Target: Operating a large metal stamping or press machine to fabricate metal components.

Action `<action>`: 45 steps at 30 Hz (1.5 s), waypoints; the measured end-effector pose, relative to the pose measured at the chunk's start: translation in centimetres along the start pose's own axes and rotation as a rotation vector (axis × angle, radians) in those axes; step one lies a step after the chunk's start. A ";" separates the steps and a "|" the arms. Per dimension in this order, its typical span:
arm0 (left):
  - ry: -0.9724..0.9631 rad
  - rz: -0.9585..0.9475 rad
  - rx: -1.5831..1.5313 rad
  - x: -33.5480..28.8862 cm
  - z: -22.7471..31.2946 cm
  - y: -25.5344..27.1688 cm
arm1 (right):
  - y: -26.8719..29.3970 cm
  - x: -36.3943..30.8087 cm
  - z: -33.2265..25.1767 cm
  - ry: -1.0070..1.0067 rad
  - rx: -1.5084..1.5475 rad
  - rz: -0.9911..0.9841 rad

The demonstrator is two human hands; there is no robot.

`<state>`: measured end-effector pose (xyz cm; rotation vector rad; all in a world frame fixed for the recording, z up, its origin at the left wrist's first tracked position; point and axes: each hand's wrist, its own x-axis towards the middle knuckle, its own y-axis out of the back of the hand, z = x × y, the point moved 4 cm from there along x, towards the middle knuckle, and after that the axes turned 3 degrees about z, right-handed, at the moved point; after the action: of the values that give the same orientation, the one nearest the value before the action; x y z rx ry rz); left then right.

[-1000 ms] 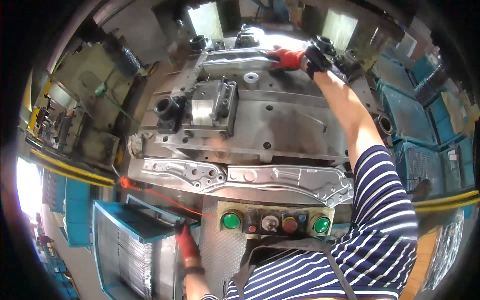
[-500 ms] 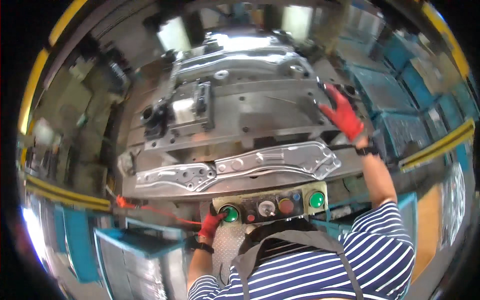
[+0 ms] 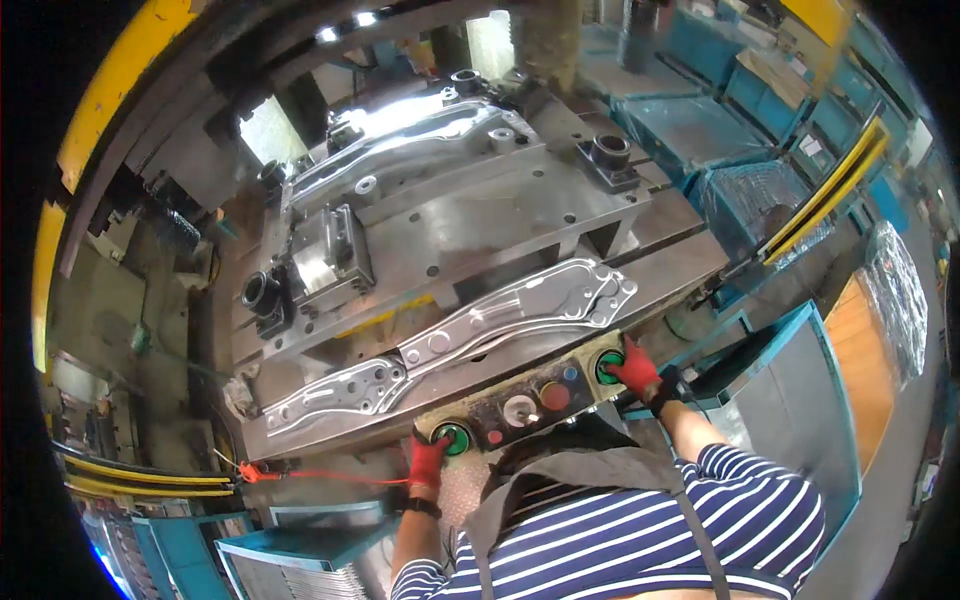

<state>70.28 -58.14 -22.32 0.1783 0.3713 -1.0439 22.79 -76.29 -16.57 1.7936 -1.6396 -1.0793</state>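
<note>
Both my hands wear red gloves and are at the control box (image 3: 519,411), a long panel with round buttons. My left hand (image 3: 427,460) is closed around its left end, thumb on the left green button (image 3: 452,438). Around the other end my right hand (image 3: 636,372) is closed, its thumb on the right green button (image 3: 610,367). Beyond the box, a longer pressed metal part (image 3: 520,308) and a shorter pressed metal part (image 3: 335,393) lie end to end along the front of the steel die bed (image 3: 470,225). Neither hand touches them.
Another long formed metal part (image 3: 400,150) rests on the far side of the die. Guide bushings (image 3: 608,155) stand at the die's corners. Blue bins (image 3: 790,400) flank me, and yellow-striped bars (image 3: 830,190) run at both sides. A red cord (image 3: 330,475) stretches leftward.
My right hand has come back from above the die's right side to the right green button. The left hand stays at its button. The view has tilted.
</note>
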 end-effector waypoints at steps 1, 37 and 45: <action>0.019 -0.010 0.041 0.3 0.6 -1.1 | 1.1 0.1 0.2 -0.030 -0.018 0.017; 0.083 -0.149 0.107 0.7 2.1 -2.6 | 7.0 1.9 -2.9 0.165 -0.337 -0.027; 0.194 -0.106 0.203 0.9 0.7 -0.7 | 5.4 2.3 -26.0 1.050 -0.562 0.112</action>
<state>70.20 -59.46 -22.04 0.4485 0.4539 -1.1729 40.40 -83.57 2.13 1.4360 -0.6872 -0.3312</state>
